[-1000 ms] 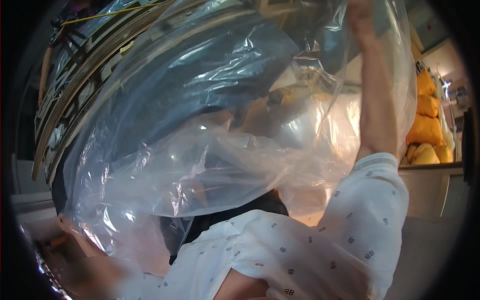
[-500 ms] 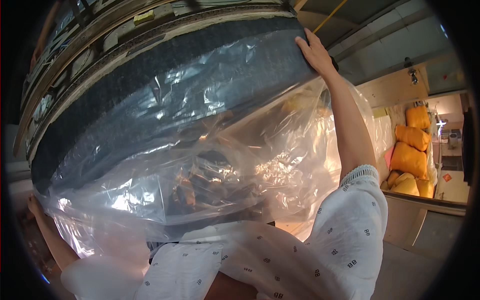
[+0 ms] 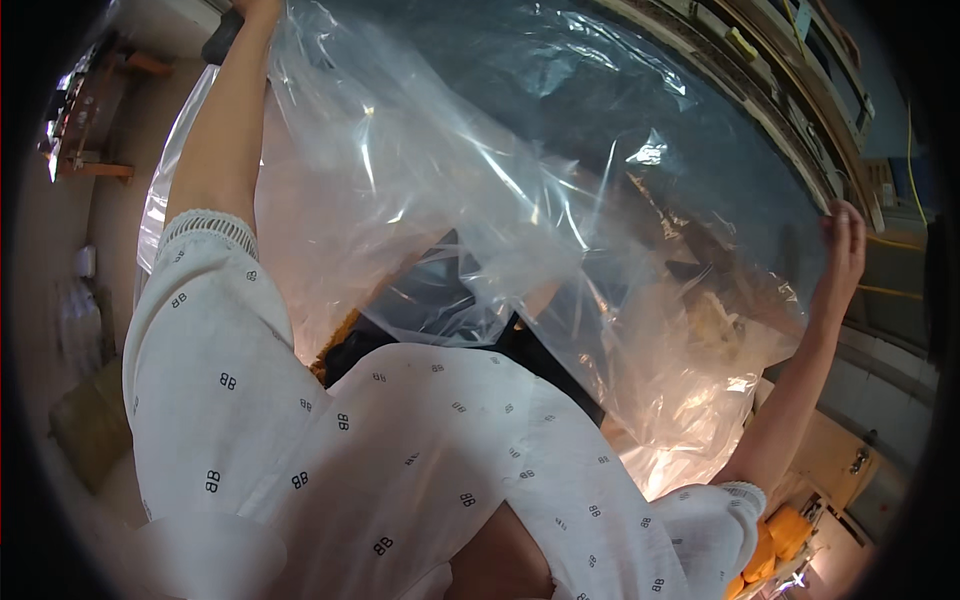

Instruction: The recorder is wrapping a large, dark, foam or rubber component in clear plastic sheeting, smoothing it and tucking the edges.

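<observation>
A large clear plastic sheet hangs in loose, shiny folds in front of me. Its upper part lies over a dark, curved-looking panel. My left arm reaches up to the far left, where my left hand is cut off by the upper rim of the picture, beside a dark rounded piece; its fingers are hidden. At the panel's right end is my right hand, fingers stretched upward near the panel's edge. I see nothing held in it.
A long frame with rails runs behind the panel, with a small yellow piece on it. Orange bundles sit at the lower right. A wooden rack-like structure stands at the left, and yellow cords hang at the right.
My view has swung to the left, so the panel now sits at the upper right. My left hand has moved up to the top rim; my right hand appears lower at the right.
</observation>
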Available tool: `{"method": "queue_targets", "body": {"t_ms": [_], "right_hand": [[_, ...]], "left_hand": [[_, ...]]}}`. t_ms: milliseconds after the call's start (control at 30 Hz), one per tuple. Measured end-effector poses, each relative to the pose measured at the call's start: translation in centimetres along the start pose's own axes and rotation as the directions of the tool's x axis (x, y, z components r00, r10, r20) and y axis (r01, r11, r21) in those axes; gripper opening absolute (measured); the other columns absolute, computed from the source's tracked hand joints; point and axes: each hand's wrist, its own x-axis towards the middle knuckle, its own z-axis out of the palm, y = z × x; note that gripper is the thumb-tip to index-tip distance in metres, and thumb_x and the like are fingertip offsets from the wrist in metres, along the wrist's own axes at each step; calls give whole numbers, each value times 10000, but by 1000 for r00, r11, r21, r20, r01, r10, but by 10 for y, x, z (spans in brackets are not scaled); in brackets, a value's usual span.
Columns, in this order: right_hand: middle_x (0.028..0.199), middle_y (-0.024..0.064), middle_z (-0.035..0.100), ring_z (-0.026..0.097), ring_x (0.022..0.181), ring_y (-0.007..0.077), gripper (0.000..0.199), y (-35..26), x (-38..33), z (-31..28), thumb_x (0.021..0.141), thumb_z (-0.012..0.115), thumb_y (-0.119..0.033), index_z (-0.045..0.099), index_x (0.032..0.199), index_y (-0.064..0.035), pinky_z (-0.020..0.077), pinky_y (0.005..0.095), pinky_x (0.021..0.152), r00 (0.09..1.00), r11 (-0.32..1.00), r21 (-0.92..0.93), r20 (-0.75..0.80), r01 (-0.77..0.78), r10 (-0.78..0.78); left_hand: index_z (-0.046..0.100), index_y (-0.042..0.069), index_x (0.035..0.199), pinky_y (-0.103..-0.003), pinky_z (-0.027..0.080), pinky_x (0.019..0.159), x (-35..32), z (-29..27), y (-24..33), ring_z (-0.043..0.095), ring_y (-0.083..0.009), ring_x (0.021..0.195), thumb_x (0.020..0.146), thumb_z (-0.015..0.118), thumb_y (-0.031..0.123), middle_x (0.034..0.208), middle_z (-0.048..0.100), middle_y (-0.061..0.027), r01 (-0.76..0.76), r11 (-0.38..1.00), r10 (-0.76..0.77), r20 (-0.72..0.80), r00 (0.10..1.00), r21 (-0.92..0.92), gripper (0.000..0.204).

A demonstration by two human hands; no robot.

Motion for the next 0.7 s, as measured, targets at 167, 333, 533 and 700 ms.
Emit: {"method": "queue_targets", "body": {"t_ms": [167,333,533,700], "right_hand": [[1039,109,543,544,919,181,464,-86,-153,97,830,574,-347,506,1109,19,434,291,773,61,818,118,993,-563,-101],[932,166,630,591,864,277,452,-32,-194,100,817,606,-300,527,1093,49,426,385,753,718,575,-741,186,-346,671],[780,13,591,522,703,69,162,-6,-213,76,874,532,-170,597,856,-22,421,207,650,900,928,-176,238,-329,365],[814,3,494,484,736,88,390,-52,-243,186,747,668,-186,492,1060,-33,423,214,645,872,931,57,375,-361,315]], "left_hand": [[553,-11,919,-399,432,749,-22,7,19,563,-324,841,851,434,237,850,598,-201,37,986,-20,99,995,-165,283],[566,13,912,-394,432,751,-2,25,-8,568,-324,829,817,461,181,853,603,-202,-129,988,128,-14,992,-85,220],[653,31,698,-356,480,727,1,39,-2,620,-304,736,642,586,125,740,644,-155,130,973,-150,-94,984,-193,128],[600,26,825,-372,450,749,-5,27,-4,589,-320,800,741,525,158,822,619,-180,23,998,-26,-60,998,-52,174]]}}
